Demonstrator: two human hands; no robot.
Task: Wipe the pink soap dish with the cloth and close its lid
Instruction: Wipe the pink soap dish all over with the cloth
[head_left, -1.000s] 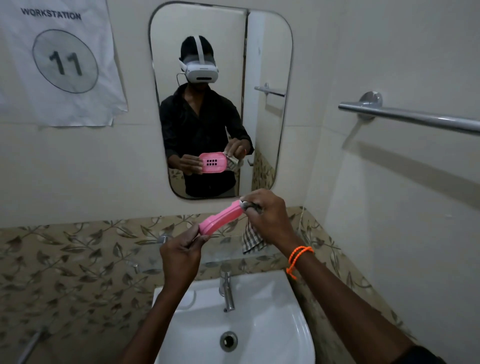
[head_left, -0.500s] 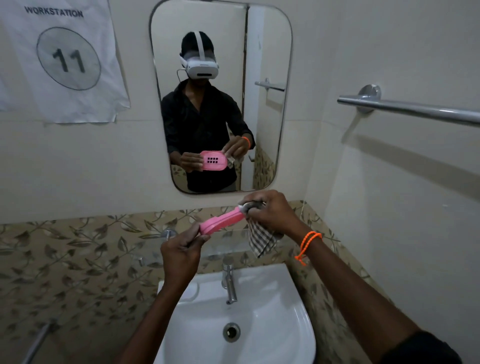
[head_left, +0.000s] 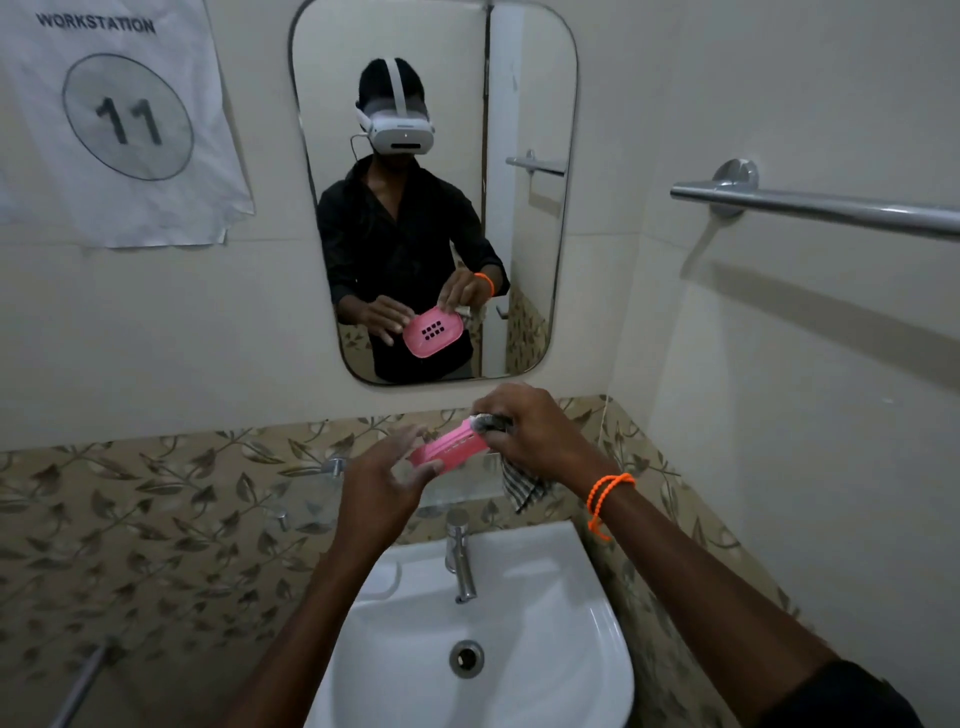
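I hold the pink soap dish in the air above the sink, tilted, its left end lower. My right hand pinches its right end through the checked cloth, which hangs below my wrist. Just off the dish's left end is my left hand, fingers spread and blurred, with nothing gripped. The mirror reflects the dish's underside with its dark drain holes. Whether a lid is on it I cannot tell.
A white sink with a chrome tap sits directly below my hands. On the right wall runs a metal towel rail. A paper sign hangs left of the mirror. Leaf-patterned tiles line the wall behind.
My left hand has let go of the dish's left end and spread its fingers. The dish now hangs from my right hand alone and has tilted.
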